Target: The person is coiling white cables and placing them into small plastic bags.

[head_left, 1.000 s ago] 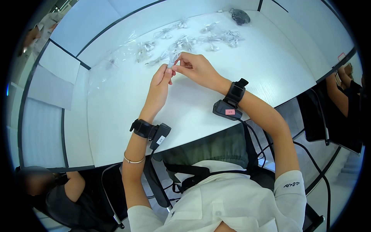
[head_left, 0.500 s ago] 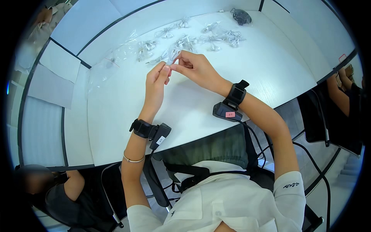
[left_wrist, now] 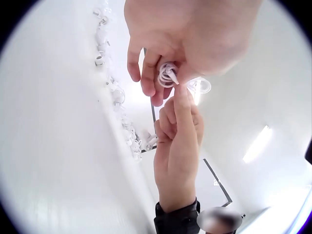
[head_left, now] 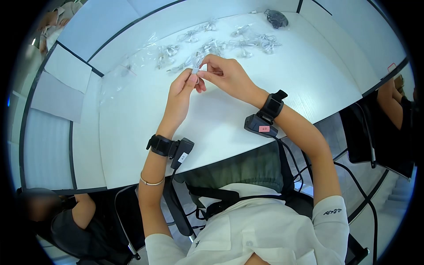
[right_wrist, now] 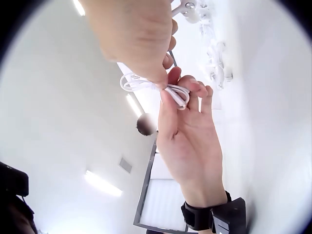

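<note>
A small coiled bundle of white cable (head_left: 195,70) is held over the table between both hands. My left hand (head_left: 180,92) grips its lower end between thumb and fingers. From the other side, my right hand (head_left: 232,79) pinches the bundle with thumb and index finger, the two hands' fingertips almost meeting. In the left wrist view, round loops and a tapered white cable end (left_wrist: 173,76) show between the fingers. Loops of the cable (right_wrist: 183,97) stick out on both sides of the right hand's pinch in the right wrist view.
More white cable bundles (head_left: 212,46) lie beyond the hands on the white table (head_left: 141,141). A dark bagged item (head_left: 277,19) sits at the back right, clear plastic bags (head_left: 128,70) at the left. Low partitions (head_left: 145,39) border the table, and other people sit at both sides.
The bundle has shifted slightly, and a pale piece of it now shows between the fingertips. My right hand has risen a little; both hands keep hold of the cable.
</note>
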